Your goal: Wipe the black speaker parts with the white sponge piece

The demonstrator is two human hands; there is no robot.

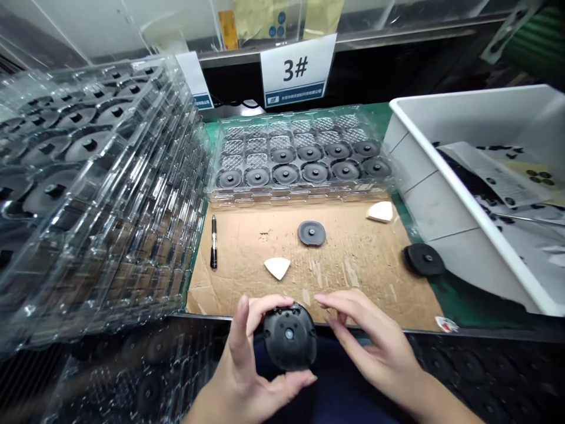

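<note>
My left hand (251,359) grips a rounded black plastic part (290,338) by its edges, the thumb below and the fingers above. The part has a small light-coloured centre and several small holes. To its right, my right hand (375,341) has its fingers stretched out and apart, close to the part, with nothing visible in them. Beyond the hands, a white wedge-shaped piece (278,268) and a flat grey-black disc (311,233) with a centre stud lie on the cardboard (247,247).
Tall stacked clear trays (132,194) stand at left. Behind the cardboard is a clear tray (282,191) of black discs. A grey bin (468,206) stands at right, a black disc (424,259) beside it. A pen (214,242) and another white wedge (380,212) lie on the cardboard.
</note>
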